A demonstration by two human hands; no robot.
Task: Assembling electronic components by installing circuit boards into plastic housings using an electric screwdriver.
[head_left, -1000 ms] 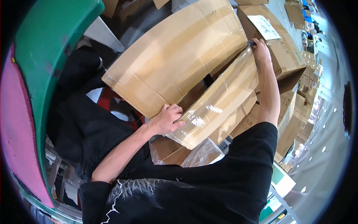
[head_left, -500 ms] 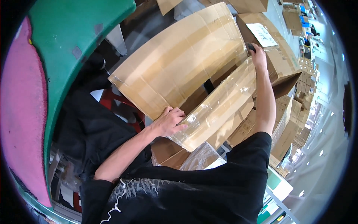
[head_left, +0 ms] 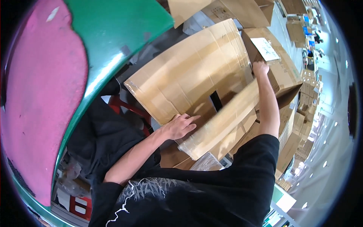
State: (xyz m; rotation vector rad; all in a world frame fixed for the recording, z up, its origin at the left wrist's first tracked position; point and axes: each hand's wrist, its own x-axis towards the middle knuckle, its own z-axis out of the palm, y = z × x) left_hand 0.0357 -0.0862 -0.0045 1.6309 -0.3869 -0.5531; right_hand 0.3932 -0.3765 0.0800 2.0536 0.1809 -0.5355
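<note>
Cardboard shows across the middle: the box (head_left: 204, 109) sits before the person, its top parted but seemingly not fully spread. Leftmost is the wide flap (head_left: 187, 70); at its near corner, the left hand (head_left: 180, 127), fingers apart. Next comes the narrow flap (head_left: 228, 116). The right hand (head_left: 261, 69), curled at the far end, may grip something; I cannot tell.

Over on the left, a glossy green surface (head_left: 121, 22) curves down the side, a big pink patch (head_left: 45, 94) spread across it! Up top, open cartons (head_left: 245, 11) flare beside a pale bundle (head_left: 196, 24). Far right, stacked cartons (head_left: 304, 98) line up below small blue shapes (head_left: 306, 29), too blurred to name. Clear plastic wrap (head_left: 207, 162) gleams low in the middle.
</note>
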